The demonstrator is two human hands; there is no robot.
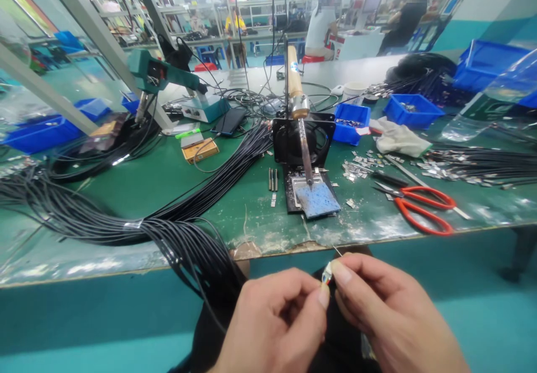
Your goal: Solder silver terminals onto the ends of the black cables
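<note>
Below the front edge of the table, my left hand point(279, 317) pinches a small white connector point(327, 272) at the end where short coloured wires run into it. My right hand point(388, 308) is closed too, its thumb and forefinger at the connector's upper end. A thin, light metal wire point(337, 250) sticks out above the right fingertips; how it is held is hidden. A bundle of black cables point(184, 236) hangs over the edge left of my hands. Ahead stands a wooden-handled soldering iron point(305, 149), tip down at a blue sponge point(319, 200).
Red-handled scissors point(423, 208) lie at the right front. Small metal connector pieces point(356, 167) are scattered behind them, near a white glove point(400, 138) and blue bins point(413, 110). A black fan point(325, 135) stands behind the iron. At the left is a green tool point(161, 74) on a stand.
</note>
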